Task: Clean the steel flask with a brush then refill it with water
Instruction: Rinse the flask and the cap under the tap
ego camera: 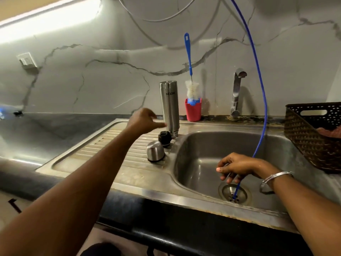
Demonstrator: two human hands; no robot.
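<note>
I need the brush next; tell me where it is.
The brush stands bristles-down in the red cup against the back wall, right of the upturned steel flask, left of the tap.

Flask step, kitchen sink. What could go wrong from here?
1. The steel flask stands mouth-down near the basin edge; the left hand reaching in beside it could tip it into the sink.
2. The black stopper and steel cap sit loose on the ribbed drainboard and could get knocked off.
3. The right hand holds the blue hose over the drain; a tug might swing it into the brush in the red cup.
</note>
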